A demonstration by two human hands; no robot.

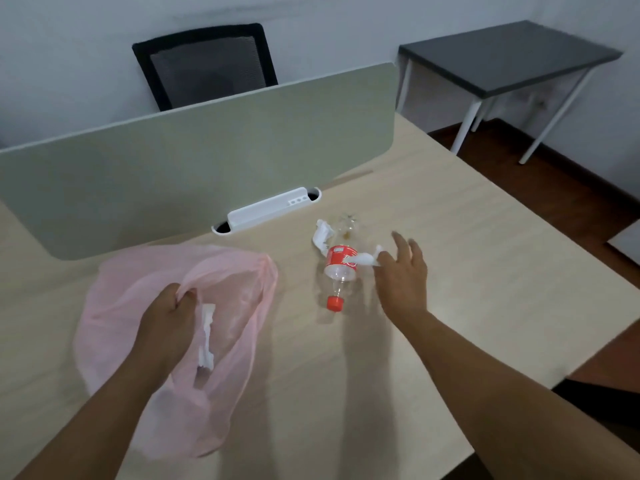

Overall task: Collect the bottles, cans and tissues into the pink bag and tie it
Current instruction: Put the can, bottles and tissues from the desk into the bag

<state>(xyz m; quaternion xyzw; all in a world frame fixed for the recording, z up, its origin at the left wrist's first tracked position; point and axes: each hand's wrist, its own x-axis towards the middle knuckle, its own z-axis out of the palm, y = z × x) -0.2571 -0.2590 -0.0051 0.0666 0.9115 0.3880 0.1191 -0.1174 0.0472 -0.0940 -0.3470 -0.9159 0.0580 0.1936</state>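
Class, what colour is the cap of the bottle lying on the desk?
Red. The cap of the bottle shows best in the head view, the only view given.

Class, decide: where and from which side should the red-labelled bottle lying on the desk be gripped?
Grip the bottle round its labelled middle, from above, with the right hand; the left hand holds the pink bag. It lies on its side, cap toward the person.

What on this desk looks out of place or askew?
The red-labelled bottle lies on its side on the desk, with a crumpled tissue draped across its label. A second tissue lies loose just beyond it. All are litter outside the pink bag that the left hand holds. Nothing looks spilled.
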